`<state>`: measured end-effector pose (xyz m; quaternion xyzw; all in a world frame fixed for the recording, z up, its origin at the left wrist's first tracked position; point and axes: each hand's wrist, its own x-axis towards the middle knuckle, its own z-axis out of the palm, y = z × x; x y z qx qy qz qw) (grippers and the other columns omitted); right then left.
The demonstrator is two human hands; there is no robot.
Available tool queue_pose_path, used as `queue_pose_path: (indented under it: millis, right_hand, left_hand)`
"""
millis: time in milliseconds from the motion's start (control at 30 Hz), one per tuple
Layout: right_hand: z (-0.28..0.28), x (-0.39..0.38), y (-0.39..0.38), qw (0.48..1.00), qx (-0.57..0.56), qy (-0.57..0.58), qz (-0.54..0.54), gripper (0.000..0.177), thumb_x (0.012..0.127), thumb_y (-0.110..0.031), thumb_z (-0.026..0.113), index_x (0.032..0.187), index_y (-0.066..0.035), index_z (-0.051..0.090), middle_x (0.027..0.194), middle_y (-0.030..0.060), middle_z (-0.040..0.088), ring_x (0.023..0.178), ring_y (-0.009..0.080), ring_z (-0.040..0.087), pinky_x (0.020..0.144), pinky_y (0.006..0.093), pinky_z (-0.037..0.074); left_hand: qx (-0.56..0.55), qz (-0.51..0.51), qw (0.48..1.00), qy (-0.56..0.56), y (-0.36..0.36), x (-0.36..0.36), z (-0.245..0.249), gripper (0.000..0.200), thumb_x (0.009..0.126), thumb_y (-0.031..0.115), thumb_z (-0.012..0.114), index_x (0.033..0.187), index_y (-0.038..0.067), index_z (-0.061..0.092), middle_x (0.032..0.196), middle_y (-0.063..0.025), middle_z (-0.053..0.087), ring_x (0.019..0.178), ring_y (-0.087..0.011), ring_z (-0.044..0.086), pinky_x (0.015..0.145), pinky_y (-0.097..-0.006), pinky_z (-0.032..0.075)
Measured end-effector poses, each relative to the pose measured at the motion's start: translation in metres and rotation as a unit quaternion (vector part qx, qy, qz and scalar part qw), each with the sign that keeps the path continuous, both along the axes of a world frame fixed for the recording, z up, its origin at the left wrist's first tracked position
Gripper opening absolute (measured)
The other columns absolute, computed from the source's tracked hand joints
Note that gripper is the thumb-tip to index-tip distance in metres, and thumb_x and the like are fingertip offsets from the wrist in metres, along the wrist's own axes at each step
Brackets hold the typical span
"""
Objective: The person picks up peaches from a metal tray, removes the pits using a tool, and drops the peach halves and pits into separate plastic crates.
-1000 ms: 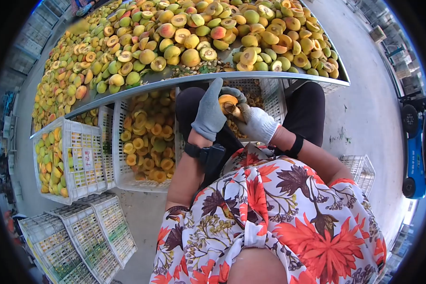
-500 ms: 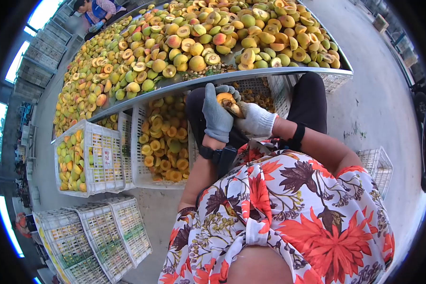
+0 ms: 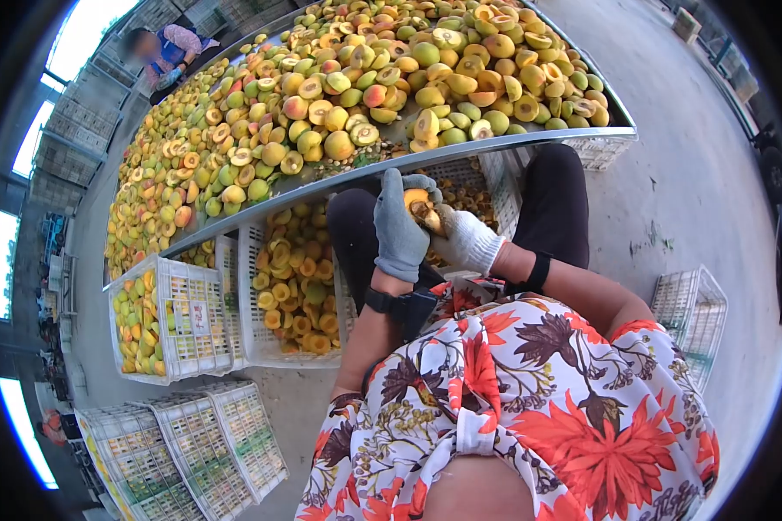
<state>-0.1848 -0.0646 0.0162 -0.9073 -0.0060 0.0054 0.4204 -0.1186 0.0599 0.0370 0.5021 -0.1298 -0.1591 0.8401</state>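
My left hand [image 3: 400, 233], in a grey glove, is closed around a peach half [image 3: 415, 197] whose orange cut face is partly in view. Against the fruit presses my right hand [image 3: 471, 240], in a white glove with brown-stained fingertips. Its fingers are closed at the dark, wet-looking middle of the peach; I cannot tell what they hold. Both hands are over my lap, just below the front edge of the metal table [image 3: 321, 182]. Halved and whole peaches [image 3: 321, 113] lie heaped on that table.
Under the table, a white crate [image 3: 250, 304] holds peach halves, and another crate [image 3: 482, 187] holds dark scraps. A crate of peaches [image 3: 191, 326] stands at the left, with more crates [image 3: 187, 443] below it. A person [image 3: 172, 56] works at the far left corner.
The view has shifted slightly, so the table sits a little differently. Both hands stay together on the peach half, which has turned a little. The far person's head and arms have moved.
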Motion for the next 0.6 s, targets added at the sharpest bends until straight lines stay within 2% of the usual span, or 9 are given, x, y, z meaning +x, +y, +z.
queue_pose_path:
  millis: [67,133,267,300,400,433,533,567,600]
  right_hand:
    - [0.005,0.001,-0.006,0.999,0.036,0.012,0.012,0.037,0.083,-0.026,0.063,0.111,-0.004,0.058,0.091,0.0248,0.068,0.087,0.0437,0.066,0.074,0.0473,0.054]
    - [0.019,0.004,-0.016,0.999,0.040,0.021,0.025,0.035,0.083,-0.025,0.063,0.111,-0.004,0.058,0.090,0.0247,0.068,0.087,0.0437,0.066,0.073,0.0469,0.054]
    - [0.022,0.006,-0.038,0.998,-0.046,0.044,0.010,0.032,0.084,-0.025,0.063,0.110,-0.005,0.059,0.092,0.0231,0.068,0.087,0.0429,0.066,0.073,0.0459,0.054]
    - [0.025,0.004,-0.041,0.998,-0.032,0.054,-0.001,0.031,0.084,-0.025,0.065,0.107,-0.004,0.061,0.092,0.0229,0.068,0.089,0.0423,0.066,0.075,0.0453,0.053]
    - [0.009,0.006,-0.047,0.996,0.078,0.046,0.011,0.030,0.084,-0.024,0.064,0.105,-0.002,0.062,0.092,0.0228,0.068,0.089,0.0398,0.067,0.076,0.0436,0.053]
    - [-0.002,0.009,-0.047,0.987,0.156,0.043,0.021,0.031,0.084,-0.023,0.063,0.105,-0.001,0.062,0.091,0.0221,0.069,0.089,0.0372,0.068,0.077,0.0423,0.052]
    - [-0.019,0.008,-0.067,0.971,0.197,0.132,0.036,0.031,0.083,-0.021,0.062,0.107,-0.001,0.062,0.089,0.0212,0.069,0.087,0.0358,0.068,0.076,0.0411,0.052]
    - [-0.021,0.008,-0.070,0.970,0.209,0.119,0.041,0.033,0.083,-0.023,0.063,0.107,-0.001,0.062,0.088,0.0231,0.068,0.088,0.0383,0.068,0.076,0.0418,0.053]
    - [-0.023,0.008,-0.072,0.980,0.167,0.105,0.029,0.034,0.083,-0.024,0.064,0.107,-0.001,0.062,0.088,0.0239,0.068,0.087,0.0392,0.067,0.075,0.0428,0.053]
  left_hand:
    - [-0.069,-0.009,0.993,0.096,-0.010,0.005,-0.005,0.039,0.107,0.034,0.037,0.099,0.002,0.058,0.091,-0.0103,0.063,0.079,-0.0222,0.062,0.080,-0.0362,0.055]
    - [-0.094,-0.019,0.990,0.100,-0.018,0.009,-0.003,0.041,0.106,0.038,0.040,0.098,0.002,0.058,0.092,-0.0104,0.063,0.081,-0.0235,0.062,0.082,-0.0382,0.053]
    - [-0.097,-0.060,0.991,0.076,-0.033,0.006,-0.001,0.042,0.105,0.041,0.043,0.098,0.003,0.059,0.093,-0.0101,0.062,0.085,-0.0241,0.062,0.087,-0.0396,0.052]
    - [-0.133,-0.070,0.977,0.153,-0.036,0.009,-0.005,0.041,0.104,0.041,0.044,0.099,0.003,0.059,0.095,-0.0095,0.062,0.087,-0.0235,0.062,0.087,-0.0396,0.053]
    - [-0.079,-0.028,0.986,0.141,-0.049,0.011,-0.018,0.040,0.104,0.040,0.044,0.100,0.003,0.060,0.094,-0.0090,0.063,0.085,-0.0225,0.063,0.085,-0.0385,0.054]
    - [-0.048,-0.006,0.991,0.126,-0.054,0.010,-0.019,0.040,0.104,0.040,0.045,0.100,0.004,0.061,0.092,-0.0086,0.063,0.082,-0.0213,0.063,0.082,-0.0370,0.055]
    - [-0.002,0.002,0.993,0.117,-0.067,0.011,-0.026,0.039,0.104,0.039,0.045,0.096,0.004,0.061,0.088,-0.0081,0.063,0.079,-0.0208,0.063,0.079,-0.0355,0.055]
    - [-0.005,-0.002,0.992,0.124,-0.071,0.012,-0.027,0.039,0.104,0.038,0.045,0.094,0.004,0.061,0.087,-0.0081,0.063,0.079,-0.0208,0.063,0.078,-0.0352,0.055]
    - [-0.007,-0.007,0.991,0.131,-0.074,0.014,-0.027,0.039,0.104,0.037,0.045,0.092,0.004,0.061,0.086,-0.0082,0.063,0.078,-0.0209,0.063,0.077,-0.0349,0.054]
